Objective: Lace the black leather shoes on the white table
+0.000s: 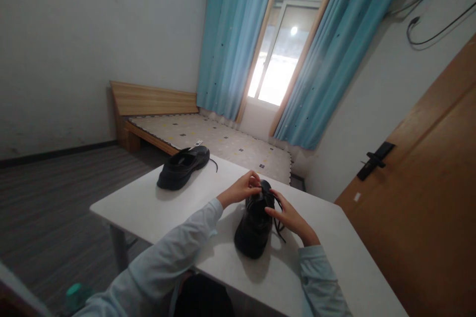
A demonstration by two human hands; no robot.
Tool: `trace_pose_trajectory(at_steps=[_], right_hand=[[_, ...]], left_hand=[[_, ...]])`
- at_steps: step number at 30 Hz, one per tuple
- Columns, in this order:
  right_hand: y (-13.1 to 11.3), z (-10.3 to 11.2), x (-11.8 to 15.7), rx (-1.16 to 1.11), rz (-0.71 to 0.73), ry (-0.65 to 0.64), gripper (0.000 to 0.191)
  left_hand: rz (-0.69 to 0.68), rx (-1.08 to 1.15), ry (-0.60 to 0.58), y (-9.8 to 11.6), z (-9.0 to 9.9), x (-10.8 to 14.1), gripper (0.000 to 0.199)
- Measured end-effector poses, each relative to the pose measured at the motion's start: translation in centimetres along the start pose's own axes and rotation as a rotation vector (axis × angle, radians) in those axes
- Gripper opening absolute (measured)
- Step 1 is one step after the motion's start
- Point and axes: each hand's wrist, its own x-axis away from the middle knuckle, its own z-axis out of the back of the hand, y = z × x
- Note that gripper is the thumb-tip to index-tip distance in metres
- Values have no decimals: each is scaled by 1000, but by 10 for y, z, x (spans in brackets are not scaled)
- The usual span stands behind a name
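Note:
A black lace-up shoe (252, 235) stands on the white table (219, 252), its heel towards me and its toe pointing away. My left hand (243, 189) is at the left of the lacing, thumb and fingers closed on the upper part of the shoe. From the right, my right hand (290, 214) grips the same shoe near its opening, thumb and forefinger bent around the lacing edge. Loose black shoelaces (278, 228) hang beside the right hand. What exactly lies between the fingertips is too dark to make out. Further left, a second black shoe (182, 167) rests at the table's far edge.
Beyond the table is a bed with a bare patterned mattress (238, 146) and a wooden headboard (154, 99). Blue curtains (238, 34) flank a bright window. A wooden door (420, 183) with a black handle stands at the right. A green-topped object (74, 294) sits low at left.

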Motion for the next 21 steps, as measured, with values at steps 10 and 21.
trace_pose_trajectory(at_steps=[10,21], right_hand=[[3,0,0,-31,-5,1,73],[-4,0,2,-13,9,17,70]], left_hand=[[-21,25,107,11,0,1,25],[-56,-432,70,16,17,4,15]])
